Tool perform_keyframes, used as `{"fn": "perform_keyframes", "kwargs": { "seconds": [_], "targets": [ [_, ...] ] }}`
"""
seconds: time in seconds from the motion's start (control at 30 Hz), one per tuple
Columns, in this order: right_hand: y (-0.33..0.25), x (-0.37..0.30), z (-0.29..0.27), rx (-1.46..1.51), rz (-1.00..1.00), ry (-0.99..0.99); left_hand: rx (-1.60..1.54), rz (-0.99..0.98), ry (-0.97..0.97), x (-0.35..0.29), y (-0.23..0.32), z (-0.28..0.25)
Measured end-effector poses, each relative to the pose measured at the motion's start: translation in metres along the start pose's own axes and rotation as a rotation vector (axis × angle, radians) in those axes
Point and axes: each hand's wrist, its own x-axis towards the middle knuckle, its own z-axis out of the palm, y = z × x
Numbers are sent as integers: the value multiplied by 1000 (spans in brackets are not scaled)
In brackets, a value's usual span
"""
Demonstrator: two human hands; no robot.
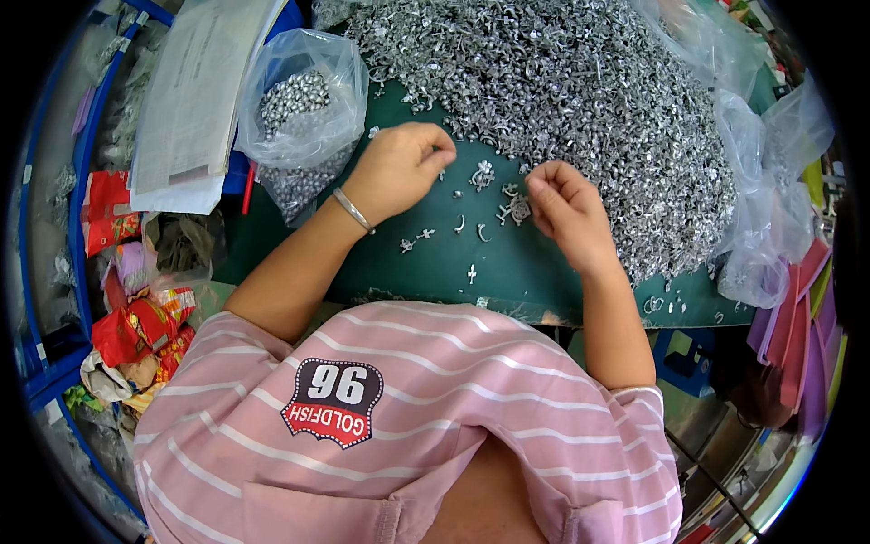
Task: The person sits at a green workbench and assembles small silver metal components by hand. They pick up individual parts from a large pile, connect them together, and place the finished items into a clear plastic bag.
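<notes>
Close Work in Silver and Green

Seen from the head camera, a branched cluster [515, 210] of silver-coloured metal pieces lies just beside the right hand [573, 213], slightly left of its fingers and toward the near edge of the green table [526, 272]. The left hand [394, 172] is farther off. The pieces point several ways, showing no single long axis. A flower-like cluster [483, 174] sits between the hands; a cross-shaped piece [471, 273] nearer the edge lies with its long axis toward the wearer.

Both hands hold their fingers drawn in toward the thumb; from here one cannot tell whether either pinches a piece.

Beyond them, a broad heap [562, 82] of silver-coloured pieces covers the far side. A clear bag of round beads [304, 109] stands left of the left hand, near stacked papers [195, 91]. A blue rack [82, 181] rises at left; purple and red strips [797, 317] hang at right.
</notes>
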Motion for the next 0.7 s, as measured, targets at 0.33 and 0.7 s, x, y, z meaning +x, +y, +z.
{"fn": "perform_keyframes", "kwargs": {
  "seconds": [0.33, 0.7],
  "targets": [
    [5, 32, 28, -643, -310, 76, 174, 206, -111, -15, -5, 16],
    [5, 21, 37, -1088, -503, 63, 48, 51, 55, 21, -10, 15]
  ]
}}
